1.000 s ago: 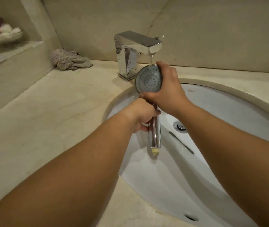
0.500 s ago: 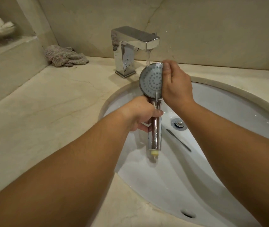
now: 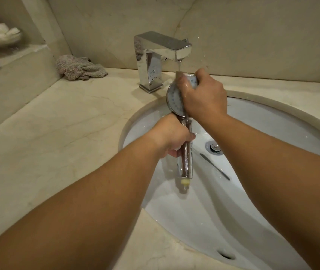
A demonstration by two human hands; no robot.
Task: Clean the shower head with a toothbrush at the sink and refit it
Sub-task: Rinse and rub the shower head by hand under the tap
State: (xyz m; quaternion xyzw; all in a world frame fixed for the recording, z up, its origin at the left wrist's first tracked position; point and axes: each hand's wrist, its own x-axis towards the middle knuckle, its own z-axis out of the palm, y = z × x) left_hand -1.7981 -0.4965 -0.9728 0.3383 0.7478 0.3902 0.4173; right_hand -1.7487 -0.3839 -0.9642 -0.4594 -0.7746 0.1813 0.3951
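Observation:
A chrome shower head (image 3: 173, 101) stands upright over the white sink (image 3: 262, 117), its round spray face under the water running from the chrome tap (image 3: 155, 53). My left hand (image 3: 171, 136) grips its handle (image 3: 185, 165) just below the head. My right hand (image 3: 204, 96) holds the head's right side, thumb lying across the wet face and fingers hidden behind it. A dark toothbrush (image 3: 214, 167) lies loose in the basin, to the right of the handle.
The drain plug (image 3: 213, 147) sits near the toothbrush, and an overflow slot (image 3: 225, 255) is at the basin's near rim. A crumpled grey cloth (image 3: 79, 68) lies on the marble counter (image 3: 57, 133) left of the tap. A raised ledge at far left holds a white item (image 3: 3, 37).
My right hand has slid up and further across the spray face, covering more of it. The head has turned more edge-on under the stream. My left hand keeps its grip on the handle.

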